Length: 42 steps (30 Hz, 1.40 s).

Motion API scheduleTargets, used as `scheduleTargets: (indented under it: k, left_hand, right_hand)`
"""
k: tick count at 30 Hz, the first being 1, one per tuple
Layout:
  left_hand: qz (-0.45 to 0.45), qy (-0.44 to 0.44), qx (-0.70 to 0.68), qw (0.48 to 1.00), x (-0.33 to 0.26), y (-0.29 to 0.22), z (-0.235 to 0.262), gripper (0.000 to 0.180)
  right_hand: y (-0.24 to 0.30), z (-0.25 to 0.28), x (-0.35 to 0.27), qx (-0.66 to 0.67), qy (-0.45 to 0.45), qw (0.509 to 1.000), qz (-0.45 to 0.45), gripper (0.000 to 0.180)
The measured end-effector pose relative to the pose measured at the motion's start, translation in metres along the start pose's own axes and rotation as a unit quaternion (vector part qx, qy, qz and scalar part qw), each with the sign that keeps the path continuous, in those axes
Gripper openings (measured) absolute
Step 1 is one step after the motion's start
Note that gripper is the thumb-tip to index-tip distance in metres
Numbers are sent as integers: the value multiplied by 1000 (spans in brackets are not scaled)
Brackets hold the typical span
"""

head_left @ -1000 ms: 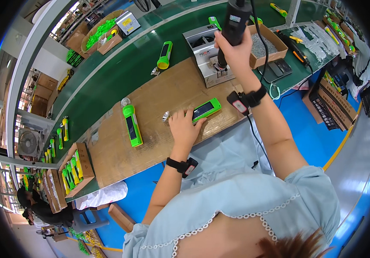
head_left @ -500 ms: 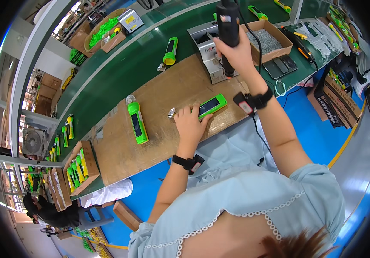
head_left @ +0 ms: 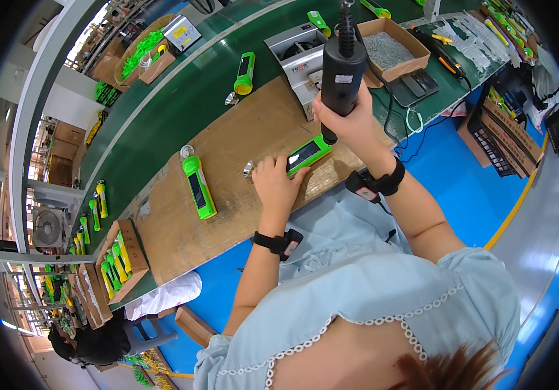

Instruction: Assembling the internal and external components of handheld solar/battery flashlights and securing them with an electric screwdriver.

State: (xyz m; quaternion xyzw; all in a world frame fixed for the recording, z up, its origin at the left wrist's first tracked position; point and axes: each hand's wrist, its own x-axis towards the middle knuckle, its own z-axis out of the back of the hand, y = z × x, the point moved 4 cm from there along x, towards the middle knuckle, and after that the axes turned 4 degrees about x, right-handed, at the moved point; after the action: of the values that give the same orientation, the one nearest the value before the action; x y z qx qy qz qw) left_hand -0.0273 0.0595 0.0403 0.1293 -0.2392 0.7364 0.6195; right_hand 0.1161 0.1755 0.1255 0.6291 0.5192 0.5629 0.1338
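A green flashlight (head_left: pixel 312 154) with a dark panel on its upper face lies flat on the brown cardboard sheet (head_left: pixel 253 130). My left hand (head_left: pixel 275 186) is closed round its left end, hiding that end. My right hand (head_left: pixel 352 123) grips a black electric screwdriver (head_left: pixel 343 81) upright, its tip at the flashlight's right end; whether it touches cannot be made out. Beside my left fingers sits a small silver reflector (head_left: pixel 247 169). A second green flashlight (head_left: pixel 199 187) lies further left on the cardboard, a silver reflector (head_left: pixel 186 151) at its far end.
A silver metal machine (head_left: pixel 300 68) stands behind my right hand, next to a cardboard box of small screws (head_left: pixel 390 51). Another flashlight (head_left: pixel 244 73) rests on the green belt. At left is a box of flashlights (head_left: pixel 130 260). A dark phone-like slab (head_left: pixel 413 86) lies at right.
My right hand has lowered the screwdriver toward me, bringing its tip down to the flashlight's right end. My left hand stays on the flashlight. The whole view has shifted slightly.
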Motion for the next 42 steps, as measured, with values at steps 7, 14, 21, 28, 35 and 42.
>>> scheduleTargets:
  k: [7, 14, 21, 28, 35, 42]
  left_hand:
    - [-5, -2, -13, 1000, -2, 2, -5, 51]
    - [0, 16, -7, 1000, -2, 3, -3, 51]
    - [-11, 12, 39, 999, 0, -6, -2, 47]
    - [-112, 107, -79, 985, 38, -27, -27, 43]
    - [-85, 112, -81, 987, 40, -34, -41, 43]
    - [-120, 63, -67, 989, 42, -38, -38, 44]
  right_hand:
    - [-24, 3, -6, -18, -12, 1000, -22, 45]
    - [-29, 6, -10, -46, 5, 997, -57, 43]
    - [-31, 3, -7, -36, 5, 996, -80, 42]
    - [-32, 1, -6, -67, 31, 996, -54, 44]
    - [-1, 11, 17, 109, 110, 986, -57, 43]
    - [7, 22, 95, 26, 23, 990, 138, 34]
